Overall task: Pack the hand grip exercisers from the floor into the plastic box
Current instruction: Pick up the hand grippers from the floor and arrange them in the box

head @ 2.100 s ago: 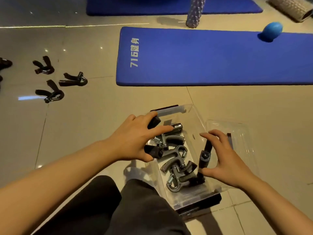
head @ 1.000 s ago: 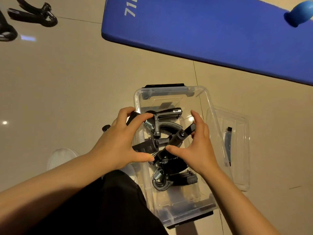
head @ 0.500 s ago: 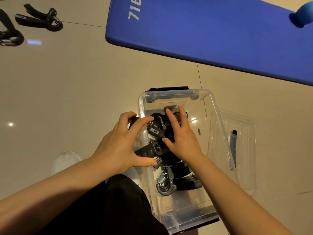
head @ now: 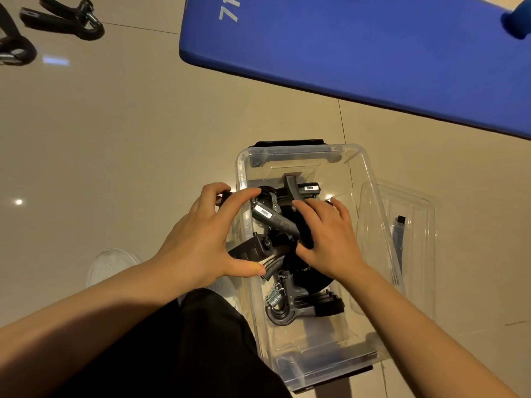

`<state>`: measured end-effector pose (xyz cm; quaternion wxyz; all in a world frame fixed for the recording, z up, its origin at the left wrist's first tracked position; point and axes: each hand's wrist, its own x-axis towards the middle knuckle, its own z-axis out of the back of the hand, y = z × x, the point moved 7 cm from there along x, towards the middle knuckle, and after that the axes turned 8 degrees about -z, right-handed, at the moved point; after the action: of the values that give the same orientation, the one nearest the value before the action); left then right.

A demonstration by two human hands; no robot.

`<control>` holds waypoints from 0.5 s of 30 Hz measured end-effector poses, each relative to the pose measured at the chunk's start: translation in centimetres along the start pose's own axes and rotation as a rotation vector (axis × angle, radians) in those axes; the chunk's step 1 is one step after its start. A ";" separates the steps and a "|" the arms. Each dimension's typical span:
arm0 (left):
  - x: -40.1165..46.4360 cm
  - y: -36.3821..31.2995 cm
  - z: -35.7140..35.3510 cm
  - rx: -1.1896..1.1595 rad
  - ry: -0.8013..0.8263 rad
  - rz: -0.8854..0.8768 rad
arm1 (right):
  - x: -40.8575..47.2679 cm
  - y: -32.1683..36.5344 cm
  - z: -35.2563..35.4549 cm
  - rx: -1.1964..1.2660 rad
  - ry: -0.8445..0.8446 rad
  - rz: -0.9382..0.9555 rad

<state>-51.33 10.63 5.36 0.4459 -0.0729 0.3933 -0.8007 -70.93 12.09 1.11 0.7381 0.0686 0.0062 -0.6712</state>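
L hand (head: pixel 201 239) grips box (head: pixel 370 179) rim; near end open.

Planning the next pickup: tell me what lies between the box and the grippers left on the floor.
Head view: only bare floor tile separates box from grippers.

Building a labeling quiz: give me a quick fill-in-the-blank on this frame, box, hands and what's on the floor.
1. The clear plastic box stands on the ____.
2. The right hand reaches ____ the box, onto the grip exercisers.
3. The left hand holds the box's ____ wall.
4. The exercise mat is ____ in colour.

Missing words: floor; into; left; blue
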 end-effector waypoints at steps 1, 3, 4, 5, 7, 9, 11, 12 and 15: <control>0.0 -0.1 0.1 0.006 -0.006 -0.009 | -0.2 -0.2 0.8 0.005 0.015 0.015; 0.0 -0.1 0.2 0.028 -0.022 -0.038 | -0.7 -0.6 2.2 0.056 0.102 0.019; 0.0 -0.1 0.2 0.036 -0.034 -0.050 | -0.9 -0.7 2.5 0.088 0.179 0.025; -0.1 0.0 0.3 0.035 -0.046 -0.055 | -1.2 -0.6 2.6 0.107 0.260 0.044; -0.2 0.2 0.3 0.023 -0.048 -0.037 | -1.6 -0.1 2.5 0.099 0.378 0.098; -0.3 0.4 0.3 0.018 -0.042 -0.016 | -1.8 0.7 2.3 0.079 0.457 0.144; -0.4 0.6 0.3 0.012 -0.044 -0.024 | -1.9 1.1 1.8 0.049 0.551 0.159; -0.5 0.7 0.3 0.007 -0.046 -0.032 | -1.8 1.3 1.5 0.014 0.578 0.170; -0.8 1.3 0.1 -0.012 -0.063 -0.034 | -0.8 1.2 1.1 -0.054 0.479 0.213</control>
<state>-49.98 10.80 4.73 0.4437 -0.1074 0.3825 -0.8033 -69.86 12.86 2.39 0.7838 0.2060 0.1917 -0.5537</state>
